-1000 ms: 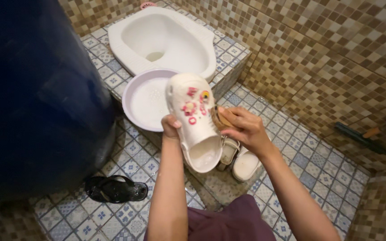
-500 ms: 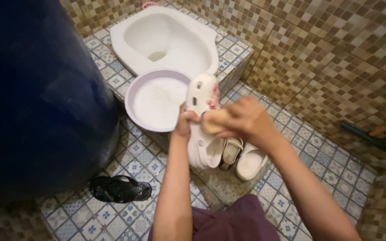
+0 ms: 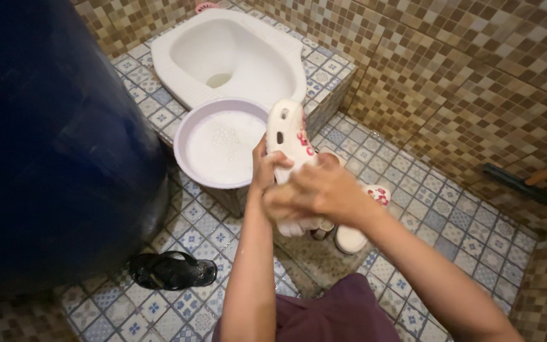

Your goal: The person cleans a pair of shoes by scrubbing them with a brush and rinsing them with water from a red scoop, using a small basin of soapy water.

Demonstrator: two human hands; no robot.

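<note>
Patterned tile floor (image 3: 425, 215) bears a black sandal (image 3: 171, 270) and white clog (image 3: 359, 231).

left hand (image 3: 263, 170): fingers curled, gripping | right hand (image 3: 314, 190): blurred, fingers bent, alongside left | forearms bare

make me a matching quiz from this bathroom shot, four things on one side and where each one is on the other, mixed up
Things:
1. white clog
2. basin
3. black sandal
4. blue barrel

Places:
A. flat on the tiled floor, near the foot of the barrel
B. on the raised tile step, in front of the squat toilet
C. fills the left side of the view
D. held up in the left hand, with the right hand across it

Pairs: 1-D, 2-B, 3-A, 4-C
</note>
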